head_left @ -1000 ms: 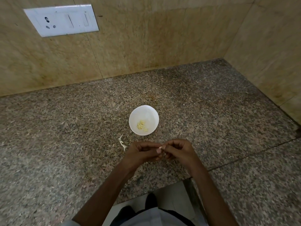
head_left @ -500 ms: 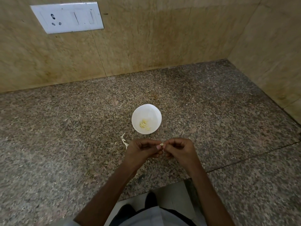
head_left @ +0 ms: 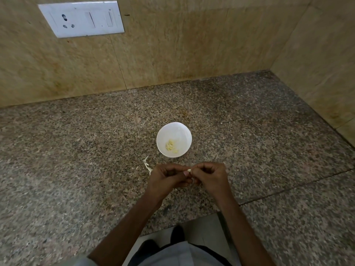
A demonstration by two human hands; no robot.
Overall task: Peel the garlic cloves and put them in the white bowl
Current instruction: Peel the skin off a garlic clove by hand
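A small white bowl [head_left: 182, 131] stands on the granite counter with several peeled pale-yellow garlic cloves [head_left: 171, 146] at its bottom. Just in front of the bowl my left hand [head_left: 166, 177] and my right hand [head_left: 210, 176] meet fingertip to fingertip. Both pinch one small garlic clove [head_left: 189, 170], of which only a pale tip shows between the fingers. Thin white peel scraps [head_left: 147, 164] lie on the counter left of my hands.
The speckled granite counter [head_left: 76, 150] runs into a corner of beige tiled walls at the back and right. A white switch and socket plate [head_left: 81, 18] sits high on the back wall. The counter's front edge lies just below my forearms.
My hands stay together on the clove, with only small shifts of the fingers. The view has shifted slightly; the bowl has not moved.
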